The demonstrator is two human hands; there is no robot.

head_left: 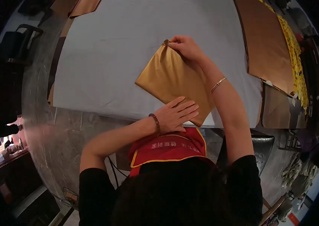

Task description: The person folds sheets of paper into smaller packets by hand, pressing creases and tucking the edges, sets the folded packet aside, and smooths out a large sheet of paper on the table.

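A piece of gold, slightly shiny fabric (174,75) lies at an angle on the grey-covered table, close to its front edge. My right hand (186,47) pinches the fabric's far corner, and creases run down from the grip. My left hand (178,113) rests flat on the near part of the fabric with its fingers spread. The right forearm hides part of the fabric's right side.
The grey cloth (103,67) spreads over the table. Brown sheets (267,45) lie along the right side, with yellow patterned material (293,52) beyond them. A dark seat (263,147) stands below the table's right front. My red apron (167,148) touches the front edge.
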